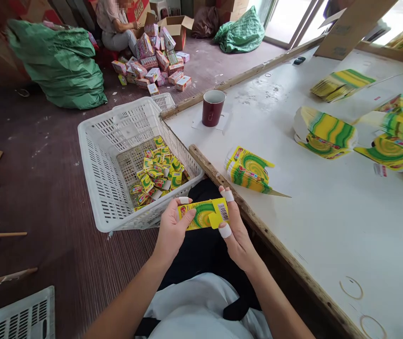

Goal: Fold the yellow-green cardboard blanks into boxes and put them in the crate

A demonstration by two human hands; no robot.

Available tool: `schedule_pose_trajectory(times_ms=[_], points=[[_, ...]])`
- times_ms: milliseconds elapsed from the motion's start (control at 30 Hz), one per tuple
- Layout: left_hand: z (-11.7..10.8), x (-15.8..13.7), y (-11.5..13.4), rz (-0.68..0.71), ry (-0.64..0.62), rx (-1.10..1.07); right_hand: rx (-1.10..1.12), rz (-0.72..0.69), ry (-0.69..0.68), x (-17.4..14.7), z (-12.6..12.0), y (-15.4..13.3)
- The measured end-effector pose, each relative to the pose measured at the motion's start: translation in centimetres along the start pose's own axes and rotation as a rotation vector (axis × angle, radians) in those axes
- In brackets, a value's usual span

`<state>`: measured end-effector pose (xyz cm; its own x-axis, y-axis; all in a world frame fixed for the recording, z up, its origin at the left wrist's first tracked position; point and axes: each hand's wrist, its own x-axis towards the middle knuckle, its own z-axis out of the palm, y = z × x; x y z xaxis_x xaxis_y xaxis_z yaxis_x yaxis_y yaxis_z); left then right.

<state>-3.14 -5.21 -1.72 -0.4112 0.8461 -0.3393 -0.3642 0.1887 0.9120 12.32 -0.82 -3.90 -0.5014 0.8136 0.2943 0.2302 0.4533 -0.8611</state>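
Note:
A small yellow-and-green printed carton (204, 213), its end flap standing out near the barcode, is held level over my lap. My left hand (173, 226) grips its left end, thumb on the printed face. At the barcode end, the thumb and fingers of my right hand (238, 235) close around the edges. White tape wraps several fingertips. Just beyond my hands, a white plastic basket (93, 188) contains a heap of similar small cartons (159, 172). A stack of flat cartons (247, 169) lies on the white table (314, 226) to the right.
A maroon cup (212, 109) stands near the table's wooden edge (229, 181). More carton stacks (328, 132) lie farther right. Across the floor, a seated person (116, 28) is beside a pile of pink boxes (155, 61). A green sack (60, 66) stands at left.

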Motion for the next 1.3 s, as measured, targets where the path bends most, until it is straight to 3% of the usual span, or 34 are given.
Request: schedule_pose_trajectory(times_ms=[200, 367, 533, 633, 733, 833, 900, 967, 1133, 1300], points=[[0.5, -0.9, -0.5, -0.025, -0.057, 0.016, -0.115, 0.049, 0.257, 0.3, 0.9, 0.4], [0.7, -1.1, -0.3, -0.012, -0.089, 0.063, -0.081, 0.019, 0.238, 1.1, -0.4, 0.0], [0.9, -1.4, -0.7, 0.017, -0.077, 0.11, -0.118, 0.012, 0.331, 1.1, 0.3, -0.4], [0.4, -0.9, -0.2, 0.041, -0.069, 0.105, -0.063, 0.033, 0.215, 1.4, 0.2, -0.4], [-1.3, 0.9, 1.2, 0.206, 0.065, 0.121, -0.045, 0.014, 0.211, 2.5, -1.9, 0.1], [-3.8, 3.6, 2.6, 0.462, 0.3, 0.099, -0.284, 0.087, 0.472, 4.2, -5.2, 1.8], [-5.4, 4.9, 2.7, 0.463, 0.428, 0.167, -0.492, 0.193, 0.512, 5.0, -6.9, 3.5], [-6.4, 5.4, 2.0, 0.362, 0.472, 0.268, -0.627, 0.257, 0.488, 5.4, -7.8, 5.0], [-4.9, 4.0, -0.5, 0.241, 0.328, 0.274, -0.631, 0.289, 0.488, 5.7, -8.1, 5.9], [-1.7, 2.1, -0.8, 0.213, 0.038, 0.185, -0.333, 0.323, 0.567, 5.6, -7.7, 2.8]])
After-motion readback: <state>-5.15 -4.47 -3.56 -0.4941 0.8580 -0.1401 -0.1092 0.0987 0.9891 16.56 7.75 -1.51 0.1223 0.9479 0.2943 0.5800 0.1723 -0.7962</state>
